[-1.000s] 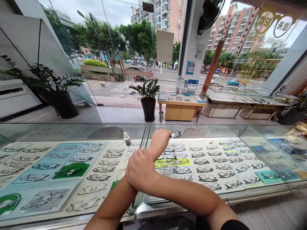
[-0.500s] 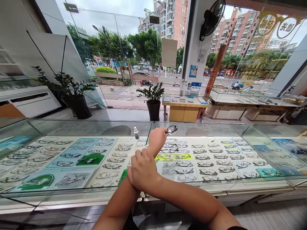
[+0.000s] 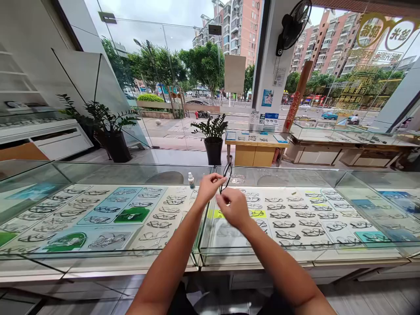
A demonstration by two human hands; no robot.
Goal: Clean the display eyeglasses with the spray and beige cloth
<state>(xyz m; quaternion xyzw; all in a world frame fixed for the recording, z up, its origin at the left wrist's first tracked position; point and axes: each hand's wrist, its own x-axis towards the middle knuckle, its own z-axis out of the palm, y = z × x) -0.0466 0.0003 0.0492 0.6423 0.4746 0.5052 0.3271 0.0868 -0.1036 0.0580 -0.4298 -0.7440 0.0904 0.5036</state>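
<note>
A pair of dark-framed eyeglasses (image 3: 229, 171) is held up over the glass counter, turned nearly edge-on. My left hand (image 3: 208, 187) pinches it from the left with thumb and fingertips. Close below on the right, my right hand (image 3: 235, 207) is closed, its thumb and curled fingers at the lower end of the frame; the exact contact there is partly hidden by the fingers. A small white bottle (image 3: 191, 180) stands to the left of my left hand.
Beneath my hands runs a glass display case (image 3: 201, 258) with rows of eyeglasses (image 3: 284, 224) inside. Beyond it are a potted plant (image 3: 213, 148), a wooden cabinet (image 3: 251, 154) and large windows. A black fan (image 3: 293, 26) hangs on the pillar.
My right hand has let go of my left wrist and moved up to the eyeglasses. The eyeglasses have turned from lying sideways to upright, and my left hand has drawn slightly left.
</note>
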